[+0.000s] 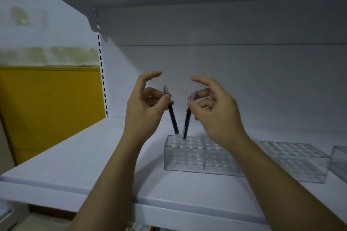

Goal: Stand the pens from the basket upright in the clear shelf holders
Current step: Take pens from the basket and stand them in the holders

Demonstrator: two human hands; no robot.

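The left pen (171,116) and right pen (187,122), both dark-barrelled with clear caps, lean apart in a V. Their lower tips sit side by side at the back left holes of the clear pen holder (187,157). My left hand (146,103) pinches one near its cap between thumb and fingers, and my right hand (212,103) pinches the other likewise. A second holder (293,163) stands just beside the first on the white shelf (93,155).

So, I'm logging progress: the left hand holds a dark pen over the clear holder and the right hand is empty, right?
Not quite: the head view shows the right hand is not empty, it pinches a second pen. The left hand does hold a dark pen over the clear holder.
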